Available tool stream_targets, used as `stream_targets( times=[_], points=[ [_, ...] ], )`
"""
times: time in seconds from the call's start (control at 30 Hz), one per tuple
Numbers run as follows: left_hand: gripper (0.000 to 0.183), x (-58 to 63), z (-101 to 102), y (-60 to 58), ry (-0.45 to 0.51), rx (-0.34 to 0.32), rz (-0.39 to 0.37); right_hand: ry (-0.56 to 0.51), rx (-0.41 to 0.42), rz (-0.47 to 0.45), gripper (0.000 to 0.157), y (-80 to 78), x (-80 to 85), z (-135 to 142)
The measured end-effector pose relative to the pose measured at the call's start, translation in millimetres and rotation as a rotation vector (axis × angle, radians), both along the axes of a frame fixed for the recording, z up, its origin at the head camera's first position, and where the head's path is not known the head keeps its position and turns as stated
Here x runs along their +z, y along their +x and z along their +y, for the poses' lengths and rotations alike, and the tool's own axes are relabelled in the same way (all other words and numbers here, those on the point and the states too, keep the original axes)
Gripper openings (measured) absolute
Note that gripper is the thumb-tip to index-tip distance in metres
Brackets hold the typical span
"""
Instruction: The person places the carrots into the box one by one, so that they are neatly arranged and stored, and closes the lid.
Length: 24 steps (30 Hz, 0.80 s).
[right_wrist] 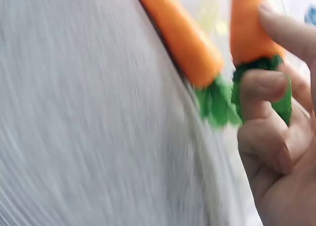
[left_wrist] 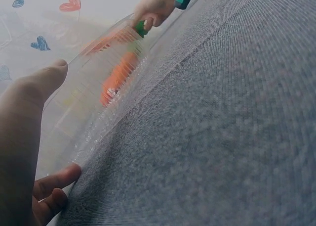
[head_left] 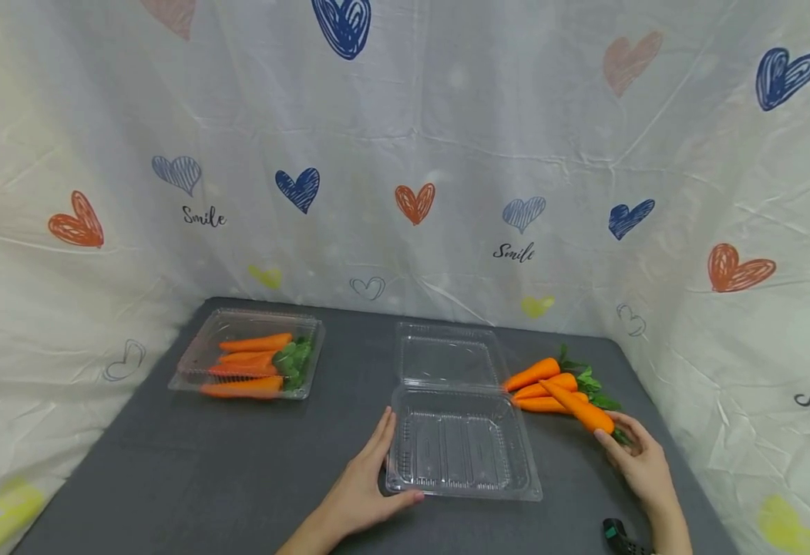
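Observation:
A clear plastic clamshell box lies with its lid folded back, nothing inside it. At its left side my left hand touches the rim, thumb at the front corner and fingers along the edge. My right hand pinches an orange carrot near its leafy end, thumb on top in the right wrist view, where green leaves show by the fingers. Beyond it, several more carrots with green tops lie right of the box.
At the back left a second clear box is closed over several carrots with leaves. The dark grey table meets a white curtain printed with hearts. A black wrist strap device sits by my right wrist.

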State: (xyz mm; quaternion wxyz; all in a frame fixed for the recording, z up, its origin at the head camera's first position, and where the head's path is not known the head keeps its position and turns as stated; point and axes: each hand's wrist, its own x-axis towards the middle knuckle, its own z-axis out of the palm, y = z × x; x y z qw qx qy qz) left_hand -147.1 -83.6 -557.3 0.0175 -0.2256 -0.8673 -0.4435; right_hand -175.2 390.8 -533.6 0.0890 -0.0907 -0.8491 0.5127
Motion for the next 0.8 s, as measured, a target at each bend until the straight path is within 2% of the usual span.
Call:
stream_targets(
  times=[0.17,0.3,0.53,0.63,0.8],
  points=[
    [0.12,-0.3,-0.3,0.4,0.008,-0.006,-0.011,-0.029,-0.034,0.048,0.051,-3.6,12.9,-24.3],
    [0.12,0.2,-0.4,0.1,0.01,-0.005,-0.011,-0.022,-0.021,0.09,0.052,-5.9,24.4,-48.3],
    [0.12,1.2,0.5,0.3,-0.008,0.003,-0.008,-0.003,0.035,0.121,0.048,-8.4,51.2,-91.7],
    [0.121,1.4,0.9,0.2,-0.007,0.005,-0.015,0.005,0.089,0.121,0.048,-11.6,60.7,-109.8],
    [0.121,1.1,-0.4,-0.1,-0.004,0.005,-0.018,0.048,0.171,0.103,0.052,-17.2,63.6,-135.4]
  ],
)
